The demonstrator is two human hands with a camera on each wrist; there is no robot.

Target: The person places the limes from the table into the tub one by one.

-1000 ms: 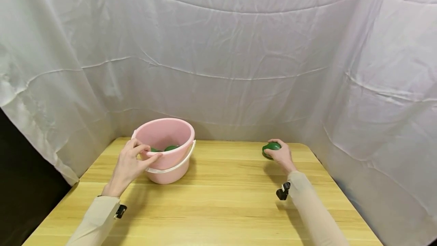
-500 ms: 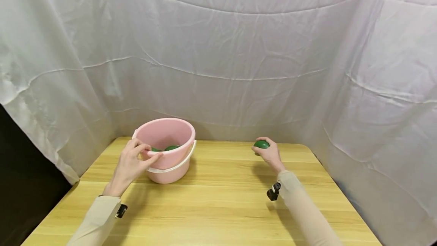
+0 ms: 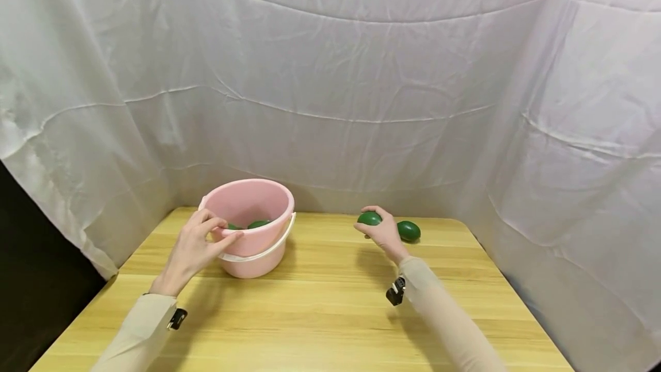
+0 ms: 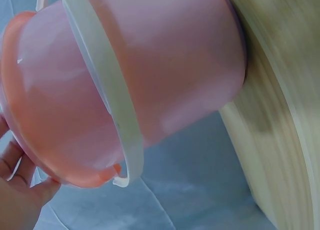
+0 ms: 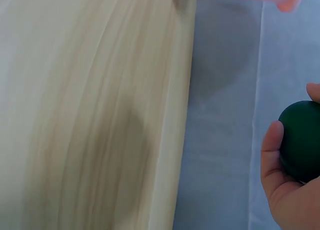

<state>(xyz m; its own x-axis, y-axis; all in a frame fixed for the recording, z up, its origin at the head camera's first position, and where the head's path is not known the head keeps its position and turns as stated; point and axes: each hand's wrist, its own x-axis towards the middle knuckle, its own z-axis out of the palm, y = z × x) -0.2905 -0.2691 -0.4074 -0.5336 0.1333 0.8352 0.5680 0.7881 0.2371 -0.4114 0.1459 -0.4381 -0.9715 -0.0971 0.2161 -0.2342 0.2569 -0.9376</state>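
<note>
On the left of the table stands a pink bucket [image 3: 253, 266] with a white handle [image 4: 117, 84], its mouth tilted toward me. My left hand [image 3: 191, 248] pinches the near-left rim, thumb [image 4: 46, 191] and fingers on the rim. Inside, at least two dark green oval fruits [image 3: 258, 224] are partly visible. My right hand [image 3: 387, 235] holds another smooth, dark green oval fruit [image 3: 369, 219] above the table, thumb and fingers curled around it; the right wrist view shows this held fruit [image 5: 301, 142] at its right edge. A further green fruit [image 3: 409, 231] lies just right of that hand.
The wooden table [image 3: 330, 314] has a back edge close to a grey-white curtain [image 3: 335, 148], which also hangs along both sides. Small black devices [image 3: 396, 291] are worn on both wrists. A dark area [image 3: 41, 280] shows beyond the left table edge.
My right hand has moved left with the green fruit, uncovering a second fruit on the table behind it. The left hand and bucket stay almost where they were.
</note>
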